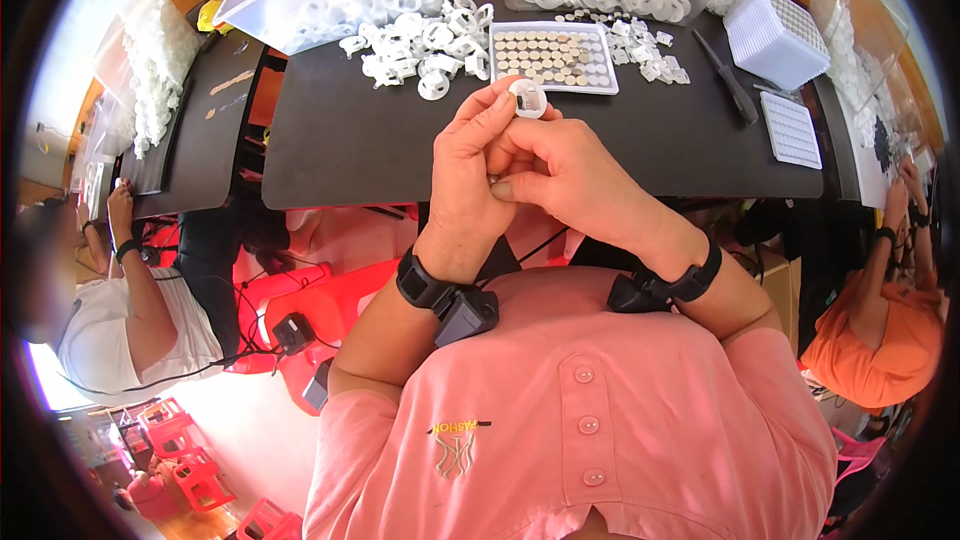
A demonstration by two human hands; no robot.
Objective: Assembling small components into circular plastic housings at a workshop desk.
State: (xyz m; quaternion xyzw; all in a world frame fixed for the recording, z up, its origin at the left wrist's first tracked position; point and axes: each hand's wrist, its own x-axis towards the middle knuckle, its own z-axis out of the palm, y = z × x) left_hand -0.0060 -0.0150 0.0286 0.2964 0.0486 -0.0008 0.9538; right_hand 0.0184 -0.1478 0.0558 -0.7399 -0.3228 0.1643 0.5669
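White plastic ring piece (528,97) sits at the tips of your fingers, raised above the black table (350,140). Your left hand (470,175) pinches it between thumb and forefinger, while your right hand (565,172) curls close against it, fingers pressed together beneath the piece. A tray of small round discs (553,57) lies just beyond.

My left hand (475,165) and right hand (560,170) are raised together in front of my chest, fingers interlaced and pressed close. My left fingertips (505,100) pinch upward while my right fingers curl beneath them. Both forearms angle inward, wrists bent, each wearing a black band.
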